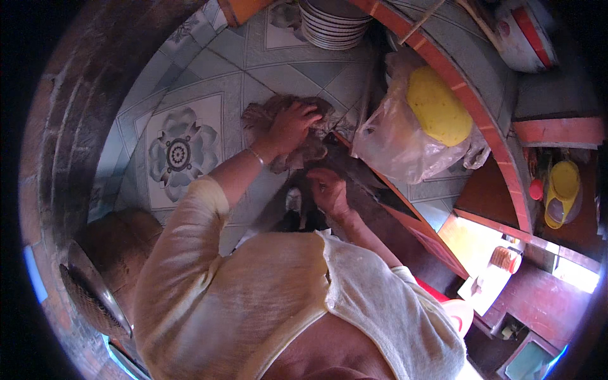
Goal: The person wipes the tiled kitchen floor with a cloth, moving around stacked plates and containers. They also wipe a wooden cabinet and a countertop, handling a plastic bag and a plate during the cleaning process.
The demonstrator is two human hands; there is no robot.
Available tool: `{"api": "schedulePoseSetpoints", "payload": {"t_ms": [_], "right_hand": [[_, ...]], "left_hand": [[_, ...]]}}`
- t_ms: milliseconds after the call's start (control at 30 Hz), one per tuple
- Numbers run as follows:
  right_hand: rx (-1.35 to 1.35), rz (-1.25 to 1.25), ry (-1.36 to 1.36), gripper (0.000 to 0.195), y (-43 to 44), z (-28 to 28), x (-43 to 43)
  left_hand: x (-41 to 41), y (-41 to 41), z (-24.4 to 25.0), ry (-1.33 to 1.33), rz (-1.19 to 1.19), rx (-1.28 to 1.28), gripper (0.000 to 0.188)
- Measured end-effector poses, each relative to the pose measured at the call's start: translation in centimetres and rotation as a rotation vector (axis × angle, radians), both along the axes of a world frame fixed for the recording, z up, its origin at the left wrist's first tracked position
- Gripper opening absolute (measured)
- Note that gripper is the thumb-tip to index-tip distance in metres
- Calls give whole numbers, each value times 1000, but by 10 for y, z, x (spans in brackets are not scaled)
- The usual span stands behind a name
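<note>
My left hand (290, 126) presses down on a crumpled brown cloth (266, 116) lying on a tiled counter (228, 85). Its fingers are slightly bent over the cloth, and a thin bracelet circles the wrist. Just below the counter's edge hangs my right hand (328, 190), with its fingers curled; whether anything is inside them is hidden. To the right of the cloth, a clear plastic bag (394, 137) stands with a large yellow rounded item (439, 105) at its top.
Stacked plates (335, 28) stand at the counter's back. A brick-red arched edge (475, 104) curves along the right, with a white and red enamel pot (525, 40) beyond it. At the lower left are a woven round tray (90, 304) and a brick wall (52, 156).
</note>
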State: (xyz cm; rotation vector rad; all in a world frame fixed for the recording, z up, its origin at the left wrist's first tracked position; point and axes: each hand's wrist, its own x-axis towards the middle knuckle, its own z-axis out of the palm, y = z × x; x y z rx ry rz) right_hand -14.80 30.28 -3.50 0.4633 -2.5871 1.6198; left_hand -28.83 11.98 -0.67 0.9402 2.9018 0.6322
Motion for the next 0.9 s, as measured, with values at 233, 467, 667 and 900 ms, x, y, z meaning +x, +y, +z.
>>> {"api": "schedulePoseSetpoints", "payload": {"t_ms": [233,467,667,900], "right_hand": [[-93,9,-61,23,-3,12,-2],[-95,-4,-118,22,3,17,1],[-104,-35,-106,17,11,3,13],[-149,62,-218,18,4,-2,20]], "left_hand": [[41,-32,20,-27,43,-71,61],[68,-84,11,37,120,-247,68],[-71,-100,-9,202,525,-171,56],[-133,1,15,84,413,-212,60]]}}
